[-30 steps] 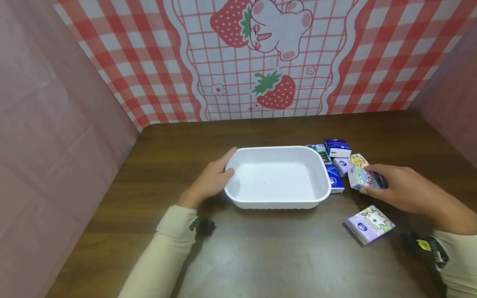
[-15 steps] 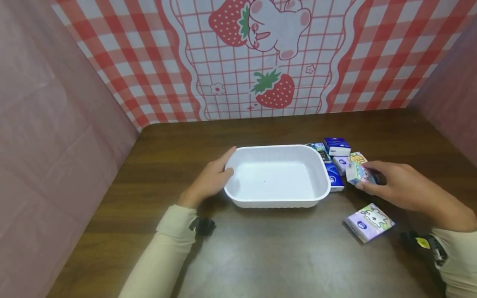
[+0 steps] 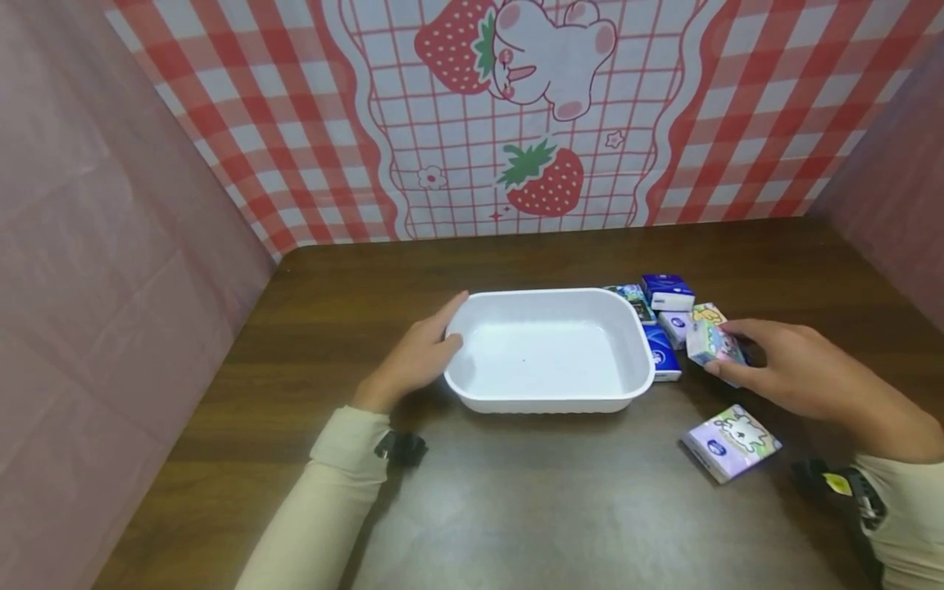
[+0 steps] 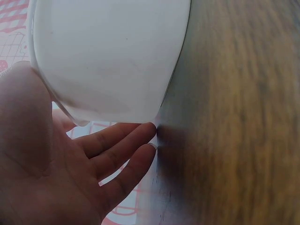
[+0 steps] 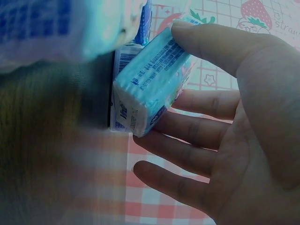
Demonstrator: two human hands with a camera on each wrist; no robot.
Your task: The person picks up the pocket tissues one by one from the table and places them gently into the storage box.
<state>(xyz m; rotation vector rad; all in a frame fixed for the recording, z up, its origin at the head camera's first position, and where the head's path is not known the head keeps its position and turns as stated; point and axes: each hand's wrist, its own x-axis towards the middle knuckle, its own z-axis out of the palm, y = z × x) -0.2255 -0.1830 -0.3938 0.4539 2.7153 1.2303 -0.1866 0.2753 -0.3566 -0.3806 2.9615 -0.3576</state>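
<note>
A white plastic basin (image 3: 549, 360) stands mid-table with nothing in it. My left hand (image 3: 413, 356) grips its left end, thumb over the rim and fingers against the outer wall, as the left wrist view shows. To the right of the basin, my right hand (image 3: 804, 369) pinches a small tissue pack (image 3: 712, 341) with a pastel cartoon print. The held pack (image 5: 154, 77) tilts against another pack in the right wrist view. Around it lie a purple-and-yellow tissue pack (image 3: 674, 325), two blue packs (image 3: 667, 291) and a dark patterned pack (image 3: 636, 301).
Nearer the front, a purple tissue pack (image 3: 732, 442) with a white cartoon figure lies alone on the brown wooden table (image 3: 531, 508). A red-checked strawberry cloth (image 3: 546, 180) hangs along the back edge. Pink cloth (image 3: 111, 205) closes off the sides.
My right hand has shifted slightly left and away from me, with the pinched pack tilting a little more. My left hand and the basin stay put.
</note>
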